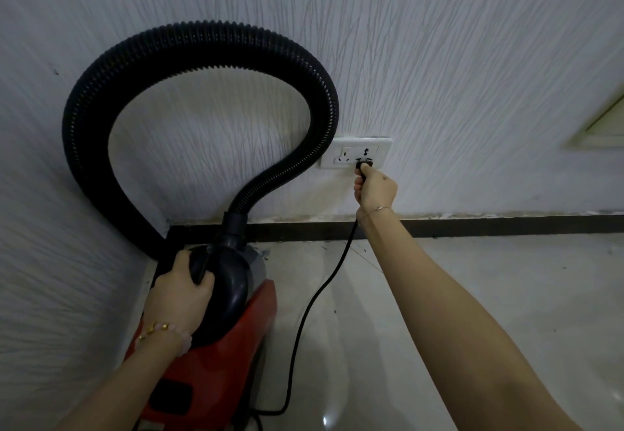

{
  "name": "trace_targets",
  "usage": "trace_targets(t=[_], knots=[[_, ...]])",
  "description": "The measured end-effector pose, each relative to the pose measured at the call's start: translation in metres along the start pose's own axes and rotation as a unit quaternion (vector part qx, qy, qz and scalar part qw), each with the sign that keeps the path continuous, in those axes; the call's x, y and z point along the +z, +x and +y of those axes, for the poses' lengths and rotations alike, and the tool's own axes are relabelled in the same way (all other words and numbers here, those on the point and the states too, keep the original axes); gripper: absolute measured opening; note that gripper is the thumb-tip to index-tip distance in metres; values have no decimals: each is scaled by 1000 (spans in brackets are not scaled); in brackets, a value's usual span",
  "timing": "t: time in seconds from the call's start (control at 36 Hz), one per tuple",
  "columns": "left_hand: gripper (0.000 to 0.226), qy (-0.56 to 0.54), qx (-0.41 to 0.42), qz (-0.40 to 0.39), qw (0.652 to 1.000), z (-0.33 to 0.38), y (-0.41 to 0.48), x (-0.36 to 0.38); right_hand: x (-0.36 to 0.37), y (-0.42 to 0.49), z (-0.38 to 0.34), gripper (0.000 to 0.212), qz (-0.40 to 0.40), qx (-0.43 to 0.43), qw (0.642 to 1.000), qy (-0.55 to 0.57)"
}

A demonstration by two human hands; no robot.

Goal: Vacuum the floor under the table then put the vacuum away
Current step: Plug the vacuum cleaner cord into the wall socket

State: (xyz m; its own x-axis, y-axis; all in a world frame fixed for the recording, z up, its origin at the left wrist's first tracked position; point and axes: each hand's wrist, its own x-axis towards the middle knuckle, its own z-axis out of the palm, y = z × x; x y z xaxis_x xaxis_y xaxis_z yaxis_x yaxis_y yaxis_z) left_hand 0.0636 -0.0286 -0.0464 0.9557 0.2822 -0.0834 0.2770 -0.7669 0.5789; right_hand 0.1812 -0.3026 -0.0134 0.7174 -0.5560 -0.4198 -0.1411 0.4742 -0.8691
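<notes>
White textured wall fills the upper frame, with a socket [356, 153] just right of centre. The right hand [375, 189] is closed around the plug [364, 164], which sits at the socket face, its axis pointing into the wall; whether it is going in or coming out, I cannot tell. The cord [314, 299] trails down to the vacuum [216, 336] at lower left, where the left hand [182, 290] clasps the handle [202, 267].

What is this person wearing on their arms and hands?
Both forearms are bare, with no sleeves or gloves in view. The left hand has a beaded bracelet at the wrist, with pale pink beads and some gold ones. The right hand has a thin chain bracelet with a small charm.
</notes>
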Motion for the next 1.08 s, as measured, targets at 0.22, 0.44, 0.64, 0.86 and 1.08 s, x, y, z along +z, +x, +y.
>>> trace_targets(t=[0.22, 0.44, 0.64, 0.86, 1.08], knots=[[23, -4, 10, 0, 1000, 0, -1, 0, 2, 8, -8, 21, -13, 8, 1000, -2], [24, 0, 7, -1, 1000, -3, 1, 1, 5, 12, -7, 20, -18, 7, 1000, 9], [22, 12, 13, 9, 1000, -4, 4, 3, 1, 12, -9, 19, -33, 18, 999, 7], [21, 14, 17, 10, 1000, -3, 4, 0, -9, 2, -15, 17, -92, 47, 994, -38], [16, 27, 4, -11, 1000, 0, -1, -5, -13, -13, -30, 39, -51, -73, 926, -367]])
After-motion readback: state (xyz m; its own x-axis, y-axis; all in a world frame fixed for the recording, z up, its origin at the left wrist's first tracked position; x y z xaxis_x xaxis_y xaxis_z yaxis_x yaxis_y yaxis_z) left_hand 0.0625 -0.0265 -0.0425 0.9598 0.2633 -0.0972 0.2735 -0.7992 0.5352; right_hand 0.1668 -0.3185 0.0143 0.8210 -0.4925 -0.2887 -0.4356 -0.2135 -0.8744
